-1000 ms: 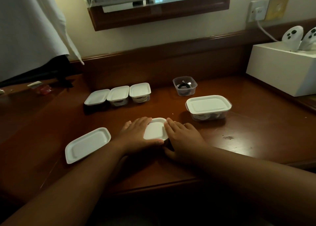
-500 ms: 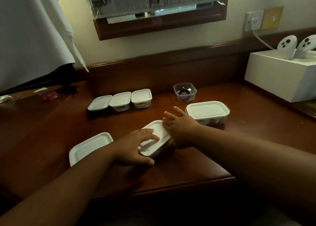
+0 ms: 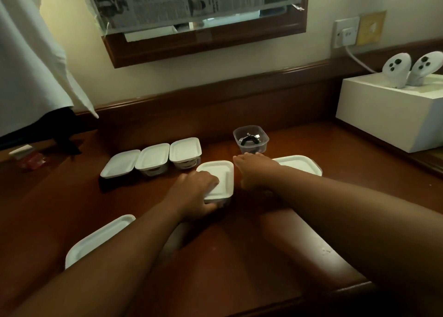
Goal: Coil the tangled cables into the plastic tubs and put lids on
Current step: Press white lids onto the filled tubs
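Viewing the head camera, I take the small clear plastic tub with a white rectangular lid [image 3: 219, 179] as the landmark on the brown wooden desk [image 3: 239, 256]. The left hand [image 3: 195, 192] grasps this tub, fingers over the lid, thumb at its near edge. The right hand [image 3: 254, 170], just right of the tub, lies flat with fingers extended, holding nothing. A row of three small white-lidded tubs [image 3: 153, 159] sits just left of it. An uncovered clear tub holding a dark cable [image 3: 250, 139] stands behind and to the right. A larger white-lidded tub [image 3: 302, 164] sits right, partly hidden. A loose white lid [image 3: 96, 240] lies near-left.
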{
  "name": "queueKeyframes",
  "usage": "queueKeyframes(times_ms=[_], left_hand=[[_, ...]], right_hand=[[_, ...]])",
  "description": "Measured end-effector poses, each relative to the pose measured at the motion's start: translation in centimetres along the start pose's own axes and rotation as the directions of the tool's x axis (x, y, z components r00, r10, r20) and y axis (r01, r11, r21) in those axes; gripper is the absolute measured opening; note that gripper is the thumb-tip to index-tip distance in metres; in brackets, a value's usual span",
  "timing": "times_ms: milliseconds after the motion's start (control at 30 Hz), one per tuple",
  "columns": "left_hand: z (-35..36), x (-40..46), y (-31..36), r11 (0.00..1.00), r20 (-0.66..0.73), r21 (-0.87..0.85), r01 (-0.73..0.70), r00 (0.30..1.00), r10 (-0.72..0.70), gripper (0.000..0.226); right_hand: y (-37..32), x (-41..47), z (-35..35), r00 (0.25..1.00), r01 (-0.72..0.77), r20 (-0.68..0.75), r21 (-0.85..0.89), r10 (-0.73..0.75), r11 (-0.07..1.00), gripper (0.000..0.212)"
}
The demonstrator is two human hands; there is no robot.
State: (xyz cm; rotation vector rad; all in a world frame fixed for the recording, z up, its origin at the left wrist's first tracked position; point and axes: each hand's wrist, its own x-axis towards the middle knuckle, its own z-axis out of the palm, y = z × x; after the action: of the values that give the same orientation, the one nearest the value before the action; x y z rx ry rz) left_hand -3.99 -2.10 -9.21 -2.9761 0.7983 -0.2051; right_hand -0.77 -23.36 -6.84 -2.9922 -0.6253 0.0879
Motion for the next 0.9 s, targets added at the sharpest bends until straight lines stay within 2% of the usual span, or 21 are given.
queueKeyframes(times_ms=[100,267,433,800,900], left_hand=[[1.0,4.2,-1.2,0.997,-0.021,0.058,0.053,0.998,-0.052,0.067],[2.1,10.2,-2.1,0.985,-0.010,0.117,0.123,0.992,-0.123,0.070],[2.7,14.3,-3.5,0.973,-0.007,0.170,0.159,0.987,-0.160,0.068],[2.4,16.1,-4.9,0.971,0.038,0.155,0.184,0.981,-0.192,0.065],[1.9,14.8,-4.2,0.969,-0.006,0.143,0.201,0.979,-0.202,0.070]], right_hand=[[1.5,2.3,-0.8,0.992,-0.122,-0.032,0.031,0.123,0.992,0.051],[3.7,5.6,-1.2,0.969,-0.239,-0.074,-0.022,0.237,0.971,0.055],[5.0,7.9,0.0,0.951,-0.308,0.004,-0.066,0.309,0.949,0.055],[5.7,6.6,1.0,0.946,-0.325,-0.014,-0.023,0.325,0.945,0.063],[5.6,5.3,0.8,0.945,-0.325,0.001,-0.042,0.326,0.945,0.063]])
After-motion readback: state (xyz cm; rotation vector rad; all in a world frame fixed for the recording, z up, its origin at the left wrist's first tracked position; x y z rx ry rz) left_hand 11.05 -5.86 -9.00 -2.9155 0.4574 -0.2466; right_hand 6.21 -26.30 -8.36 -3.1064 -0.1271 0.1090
